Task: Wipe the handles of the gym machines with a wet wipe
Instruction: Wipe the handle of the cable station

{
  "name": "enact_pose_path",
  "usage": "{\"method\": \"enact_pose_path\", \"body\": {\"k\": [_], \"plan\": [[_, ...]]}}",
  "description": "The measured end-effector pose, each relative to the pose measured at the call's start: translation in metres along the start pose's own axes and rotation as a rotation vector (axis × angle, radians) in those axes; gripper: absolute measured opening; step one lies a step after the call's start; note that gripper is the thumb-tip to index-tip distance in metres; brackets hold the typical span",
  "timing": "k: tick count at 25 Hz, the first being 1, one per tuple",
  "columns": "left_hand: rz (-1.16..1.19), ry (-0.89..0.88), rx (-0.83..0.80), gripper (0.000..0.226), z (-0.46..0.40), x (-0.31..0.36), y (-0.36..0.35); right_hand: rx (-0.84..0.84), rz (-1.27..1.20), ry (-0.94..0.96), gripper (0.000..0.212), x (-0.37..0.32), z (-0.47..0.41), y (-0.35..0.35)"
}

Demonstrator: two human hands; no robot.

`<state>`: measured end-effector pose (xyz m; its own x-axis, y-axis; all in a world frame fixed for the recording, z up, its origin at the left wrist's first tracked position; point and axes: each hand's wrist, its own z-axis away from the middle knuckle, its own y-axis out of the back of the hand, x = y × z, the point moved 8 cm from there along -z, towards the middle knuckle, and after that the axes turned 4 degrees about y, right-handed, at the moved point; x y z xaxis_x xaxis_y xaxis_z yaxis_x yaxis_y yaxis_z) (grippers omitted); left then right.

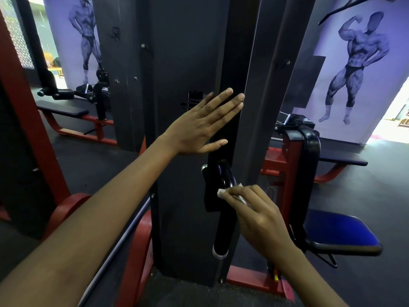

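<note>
Fingers [240,192] around crumpled white wipe [221,193] against glossy black handle [223,209].

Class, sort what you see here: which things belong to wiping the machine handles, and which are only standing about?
Belong to the job:
wet wipe, pinched in the right hand
black handle
left hand, flat on the black upright

Standing about:
blue seat
black bench
wall poster

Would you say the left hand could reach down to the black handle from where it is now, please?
Probably yes. The left hand lies flat and open on the dark upright panel just above the black handle, holding nothing; only the right hand with the wet wipe occupies the handle's top.
</note>
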<state>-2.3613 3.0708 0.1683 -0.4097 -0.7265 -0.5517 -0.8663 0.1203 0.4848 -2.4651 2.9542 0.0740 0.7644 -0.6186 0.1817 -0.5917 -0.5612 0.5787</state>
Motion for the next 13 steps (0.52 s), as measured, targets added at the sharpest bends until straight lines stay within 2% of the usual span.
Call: {"method": "enact_pose_path", "body": {"k": [8, 13], "plan": [[0.051, 0.022, -0.061, 0.071, 0.011, 0.022, -0.012, 0.099, -0.021, -0.043, 0.027, -0.02, 0.061, -0.014], [0.139, 0.032, -0.113, 0.069, 0.02, 0.04, -0.015, 0.016, -0.036, -0.047, 0.026, -0.024, 0.093, -0.04]]}}
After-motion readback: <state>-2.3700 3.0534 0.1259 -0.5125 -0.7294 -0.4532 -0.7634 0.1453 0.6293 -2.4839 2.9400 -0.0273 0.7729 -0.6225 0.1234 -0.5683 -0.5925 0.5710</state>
